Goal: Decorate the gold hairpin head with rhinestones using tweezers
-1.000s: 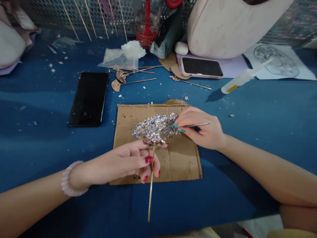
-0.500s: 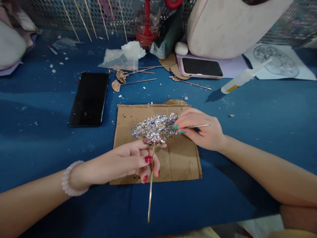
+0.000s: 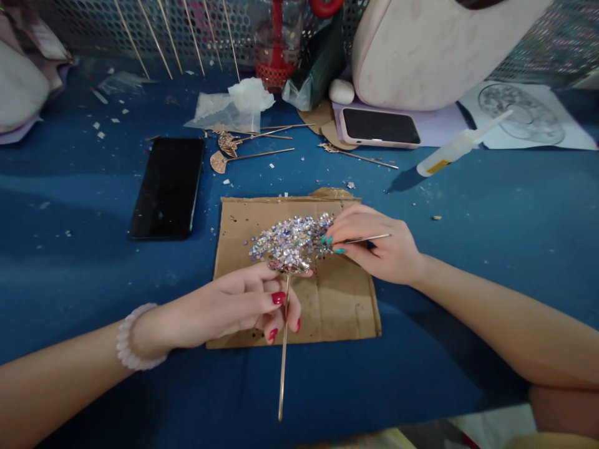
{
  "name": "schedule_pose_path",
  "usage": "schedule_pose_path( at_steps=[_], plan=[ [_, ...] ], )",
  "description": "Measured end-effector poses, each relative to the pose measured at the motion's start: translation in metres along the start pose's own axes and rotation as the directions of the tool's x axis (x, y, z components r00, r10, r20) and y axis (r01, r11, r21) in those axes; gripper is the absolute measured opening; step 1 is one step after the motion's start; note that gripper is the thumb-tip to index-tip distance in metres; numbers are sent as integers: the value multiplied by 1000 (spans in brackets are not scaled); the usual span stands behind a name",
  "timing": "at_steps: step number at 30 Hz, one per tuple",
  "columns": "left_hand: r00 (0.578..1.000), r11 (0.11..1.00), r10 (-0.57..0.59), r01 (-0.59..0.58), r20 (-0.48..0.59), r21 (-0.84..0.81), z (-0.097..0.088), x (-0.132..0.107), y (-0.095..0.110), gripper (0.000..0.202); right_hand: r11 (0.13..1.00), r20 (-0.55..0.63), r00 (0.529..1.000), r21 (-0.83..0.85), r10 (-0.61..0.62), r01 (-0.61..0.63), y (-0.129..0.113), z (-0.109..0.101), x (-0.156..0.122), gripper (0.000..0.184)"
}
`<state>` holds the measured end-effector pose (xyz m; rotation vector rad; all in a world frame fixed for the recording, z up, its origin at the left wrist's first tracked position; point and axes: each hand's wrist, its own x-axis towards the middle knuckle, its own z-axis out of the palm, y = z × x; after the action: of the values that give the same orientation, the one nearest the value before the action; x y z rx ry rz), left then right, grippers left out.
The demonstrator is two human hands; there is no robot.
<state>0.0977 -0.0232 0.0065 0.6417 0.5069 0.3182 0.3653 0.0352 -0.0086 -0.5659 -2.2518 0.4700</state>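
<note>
My left hand point(image 3: 243, 305) is closed on the gold stem of a hairpin point(image 3: 283, 374), thumb in front and fingers behind. The pin's head, covered with small stones, points away from me and overlaps the near edge of a heap of rhinestones point(image 3: 290, 232). These stones, silver, blue and pinkish, lie on a piece of cardboard point(image 3: 341, 312). Over the heap's right side, my right hand point(image 3: 381, 246) pinches a thin metal stick tool point(image 3: 372, 238). The tool's back end sticks out to the right; its tip is hard to make out among the stones.
Beyond the cardboard lie more gold hairpins point(image 3: 253, 154), a black phone point(image 3: 167, 187) and a pink-cased phone point(image 3: 380, 126). A glue bottle point(image 3: 442, 159) stands tilted at the right. Behind are a white bag point(image 3: 430, 56) and a metal mesh basket point(image 3: 93, 31).
My right hand and its tool have shifted slightly left over the rhinestones. My left hand keeps the hairpin in nearly the same place.
</note>
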Motion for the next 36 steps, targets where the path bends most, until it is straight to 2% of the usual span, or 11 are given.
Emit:
schedule_pose_path(
  at_steps=[14,29,36],
  plan=[
    [1000,1000,-6,6,-14,-10,0,-1,1,44,999,-3,999,10,48,-47,1,-1,0,7],
    [999,1000,22,-21,26,-21,-4,0,-2,43,997,-21,997,14,75,-74,2,1,-2,9],
    [1000,1000,-1,1,-5,-27,-2,0,0,43,998,-39,997,27,59,-58,-2,0,-1,8]
  ],
)
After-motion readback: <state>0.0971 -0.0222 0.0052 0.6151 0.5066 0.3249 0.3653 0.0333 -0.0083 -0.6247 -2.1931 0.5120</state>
